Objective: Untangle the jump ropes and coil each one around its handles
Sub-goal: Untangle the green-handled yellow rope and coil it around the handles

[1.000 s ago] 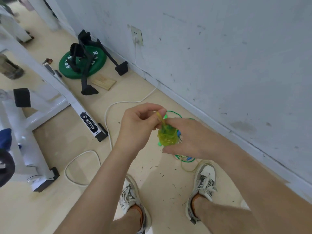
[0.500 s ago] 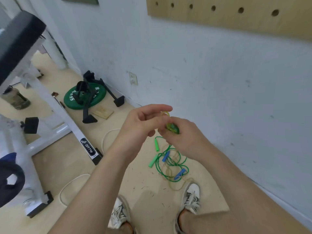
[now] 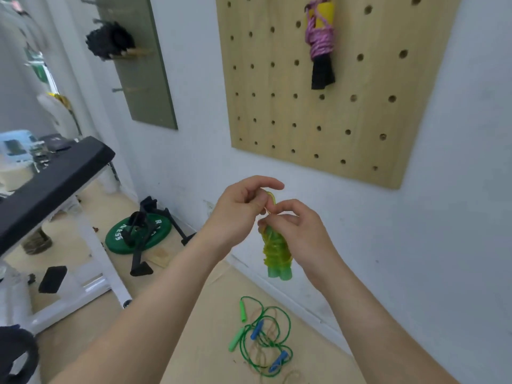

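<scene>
Your right hand grips the coiled yellow rope upright in open air near the wall; your left hand pinches its loose loop. Tangled ropes (green, blue handles) lie on the floor below.

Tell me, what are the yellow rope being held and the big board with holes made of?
The yellow rope looks like soft, see-through plastic with a glossy finish: light shines through its coils, and the green handles show beneath. The board with holes looks like pale, matte wood, maybe plywood: faint grain runs along it.
</scene>
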The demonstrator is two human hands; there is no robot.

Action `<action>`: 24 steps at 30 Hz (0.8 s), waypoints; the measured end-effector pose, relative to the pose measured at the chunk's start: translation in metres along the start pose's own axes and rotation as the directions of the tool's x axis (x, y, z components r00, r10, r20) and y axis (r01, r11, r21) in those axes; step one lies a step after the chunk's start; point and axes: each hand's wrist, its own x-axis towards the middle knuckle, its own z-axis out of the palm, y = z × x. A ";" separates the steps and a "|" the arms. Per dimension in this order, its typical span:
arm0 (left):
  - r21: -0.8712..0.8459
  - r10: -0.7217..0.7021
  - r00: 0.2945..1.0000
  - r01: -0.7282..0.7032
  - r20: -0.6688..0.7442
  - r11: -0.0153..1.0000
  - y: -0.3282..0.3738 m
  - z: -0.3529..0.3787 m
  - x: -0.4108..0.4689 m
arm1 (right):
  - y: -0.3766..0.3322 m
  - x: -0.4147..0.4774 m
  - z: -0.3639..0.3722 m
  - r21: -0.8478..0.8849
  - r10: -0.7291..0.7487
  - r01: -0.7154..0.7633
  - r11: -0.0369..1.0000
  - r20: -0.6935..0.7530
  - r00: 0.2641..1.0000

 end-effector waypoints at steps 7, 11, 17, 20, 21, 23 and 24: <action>0.348 0.194 0.962 -0.117 -0.194 0.930 0.064 0.024 0.015 | -0.062 -0.014 -0.029 0.242 0.041 -0.037 0.970 -0.014 0.999; 0.183 0.115 0.973 -0.079 -0.199 0.980 0.081 0.032 0.032 | -0.083 -0.001 -0.040 0.237 -0.040 0.063 0.969 -0.101 0.994; -0.202 -0.027 0.986 -0.007 -0.162 0.979 0.080 0.013 0.077 | -0.105 0.044 -0.034 0.320 -0.014 0.013 0.947 0.000 1.000; -0.286 -0.002 0.995 -0.028 -0.103 0.958 0.071 -0.014 0.113 | -0.110 0.082 -0.021 0.225 -0.028 0.035 0.974 -0.036 0.999; -0.305 0.010 0.997 -0.034 -0.079 0.952 0.066 -0.024 0.129 | -0.113 0.097 -0.015 0.183 -0.046 0.054 0.982 -0.044 0.998; -0.334 0.019 0.999 -0.032 -0.041 0.942 0.054 -0.048 0.162 | -0.118 0.131 -0.002 0.076 -0.097 0.100 0.992 -0.044 0.994; -0.347 0.020 1.000 -0.025 -0.018 0.938 0.048 -0.060 0.178 | -0.121 0.148 0.004 0.012 -0.128 0.129 0.992 -0.053 0.990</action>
